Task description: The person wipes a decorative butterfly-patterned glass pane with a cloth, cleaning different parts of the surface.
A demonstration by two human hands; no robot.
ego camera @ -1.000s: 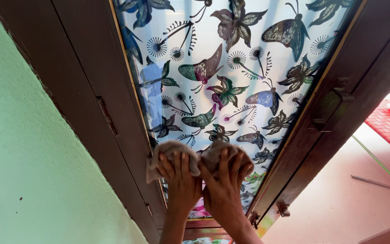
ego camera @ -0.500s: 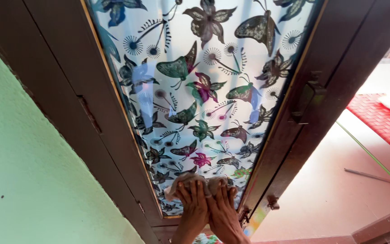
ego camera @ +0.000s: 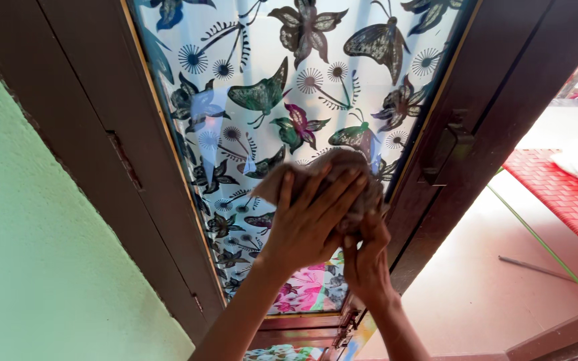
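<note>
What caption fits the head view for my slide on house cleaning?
Both hands, left hand over right hand, press a brown cloth against butterfly-patterned door glass.

Two hands, the left hand (ego camera: 309, 224) and the right hand (ego camera: 367, 257), pressed one brown cloth (ego camera: 332, 175) under their fingers. Behind the fingers stood one butterfly-patterned glass pane (ego camera: 289, 87); right of them, one door handle (ego camera: 444, 155).

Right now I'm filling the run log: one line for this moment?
left hand: flat on cloth | right hand: on cloth | cloth: against butterfly glass | door frame: brown
</note>
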